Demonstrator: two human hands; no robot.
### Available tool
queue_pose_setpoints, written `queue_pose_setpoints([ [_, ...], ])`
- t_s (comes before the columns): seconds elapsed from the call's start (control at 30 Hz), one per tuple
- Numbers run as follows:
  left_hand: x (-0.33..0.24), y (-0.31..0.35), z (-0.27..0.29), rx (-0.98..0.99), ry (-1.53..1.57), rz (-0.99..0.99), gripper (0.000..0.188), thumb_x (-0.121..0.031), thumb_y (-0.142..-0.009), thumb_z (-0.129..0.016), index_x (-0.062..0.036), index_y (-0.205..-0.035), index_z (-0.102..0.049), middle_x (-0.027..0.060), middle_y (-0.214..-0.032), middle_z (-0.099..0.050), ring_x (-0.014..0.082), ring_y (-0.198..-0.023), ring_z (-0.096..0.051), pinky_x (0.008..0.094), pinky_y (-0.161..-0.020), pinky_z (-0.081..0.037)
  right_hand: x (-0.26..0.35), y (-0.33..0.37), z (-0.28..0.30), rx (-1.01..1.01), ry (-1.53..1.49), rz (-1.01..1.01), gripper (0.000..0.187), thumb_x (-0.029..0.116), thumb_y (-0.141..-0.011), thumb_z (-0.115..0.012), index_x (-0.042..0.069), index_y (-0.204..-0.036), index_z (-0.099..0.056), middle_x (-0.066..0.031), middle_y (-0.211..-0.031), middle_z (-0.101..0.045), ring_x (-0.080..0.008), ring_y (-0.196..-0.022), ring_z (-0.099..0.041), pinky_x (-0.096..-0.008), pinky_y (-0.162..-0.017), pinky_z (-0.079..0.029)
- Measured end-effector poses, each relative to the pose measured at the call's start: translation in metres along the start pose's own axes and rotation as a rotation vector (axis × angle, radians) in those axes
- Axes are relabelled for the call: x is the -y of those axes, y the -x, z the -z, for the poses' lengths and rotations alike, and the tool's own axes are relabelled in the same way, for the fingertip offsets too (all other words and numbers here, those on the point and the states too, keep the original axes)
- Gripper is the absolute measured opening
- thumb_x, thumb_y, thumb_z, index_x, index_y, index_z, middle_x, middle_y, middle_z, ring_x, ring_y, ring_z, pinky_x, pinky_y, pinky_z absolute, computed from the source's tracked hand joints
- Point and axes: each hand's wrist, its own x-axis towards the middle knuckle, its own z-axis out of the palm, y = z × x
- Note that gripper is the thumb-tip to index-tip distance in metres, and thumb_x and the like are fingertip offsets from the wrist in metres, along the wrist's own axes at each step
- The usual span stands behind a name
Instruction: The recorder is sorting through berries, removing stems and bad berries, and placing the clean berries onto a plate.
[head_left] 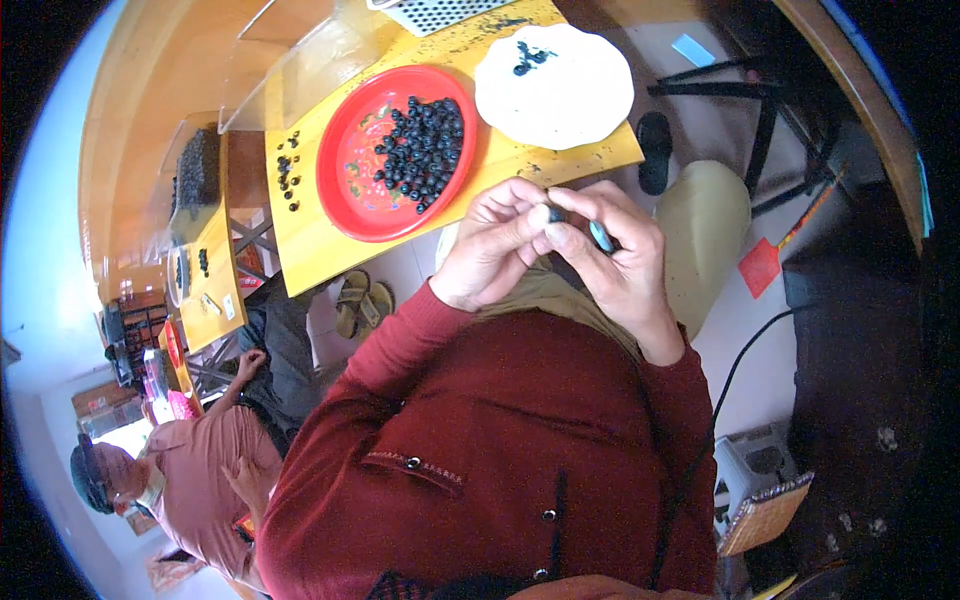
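Observation:
My left hand and my right hand meet fingertip to fingertip just past the near edge of the yellow table. Between the left thumb and fingers is a small dark bead-like ball, partly hidden. My right hand is closed around a slim blue-and-dark object, mostly covered by the fingers; its kind cannot be made out. Ahead to the left, a red plate holds many round black bead-like balls. A white scalloped plate beyond my hands carries a few dark pieces.
More black balls lie in a line on the yellow table, whose far part bears dark crumbs and a perforated white tray. A seated person is at the left by another table. A red fly swatter is at the right.

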Motion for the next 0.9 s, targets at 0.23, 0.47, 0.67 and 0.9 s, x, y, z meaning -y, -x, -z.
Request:
queue_pose_setpoints([
  [0.23, 0.006, 0.010, 0.004, -0.026, 0.073, 0.039, 0.012, -0.016, -0.095, -0.060, -0.0052, -0.101, -0.059, 0.0049, -0.094, -0.063, 0.0118, -0.085, -0.062, 0.0278, -0.075, -0.055, 0.004, -0.003, 0.002, 0.096, 0.014, -0.018, 0.022, 0.010, -0.085, -0.071, -0.001, -0.104, -0.066, -0.0098, -0.086, -0.062, -0.0148, -0.073, -0.059, -0.0281, -0.065, -0.047],
  [0.47, 0.022, 0.032, 0.026, -0.162, 0.073, 0.116, 0.017, -0.020, -0.098, -0.055, -0.0055, -0.106, -0.058, 0.0041, -0.090, -0.063, 0.0131, -0.081, -0.064, 0.0307, -0.078, -0.057, 0.002, -0.044, -0.034, 0.077, 0.151, 0.014, 0.023, 0.012, -0.082, -0.073, -0.001, -0.099, -0.065, -0.0143, -0.080, -0.063, -0.0229, -0.070, -0.064, -0.0335, -0.061, -0.049],
  [0.67, 0.020, 0.049, 0.037, -0.187, -0.308, 0.172, 0.010, -0.012, -0.090, -0.068, -0.0038, -0.094, -0.064, 0.0008, -0.084, -0.065, 0.0074, -0.075, -0.061, 0.0239, -0.071, -0.052, -0.022, -0.091, -0.092, 0.208, 0.377, 0.132, 0.027, 0.016, -0.084, -0.071, -0.002, -0.103, -0.066, -0.0165, -0.086, -0.065, -0.0295, -0.076, -0.065, -0.0358, -0.068, -0.051],
  [0.9, 0.020, 0.095, 0.070, -0.254, -0.521, 0.087, 0.008, -0.010, -0.090, -0.068, -0.0026, -0.091, -0.064, 0.0008, -0.084, -0.066, 0.0078, -0.077, -0.060, 0.0248, -0.073, -0.051, -0.005, -0.063, -0.072, 0.194, 0.279, 0.092, 0.019, 0.012, -0.084, -0.069, -0.001, -0.098, -0.066, -0.0161, -0.083, -0.064, -0.0309, -0.075, -0.065, -0.0376, -0.066, -0.050],
])
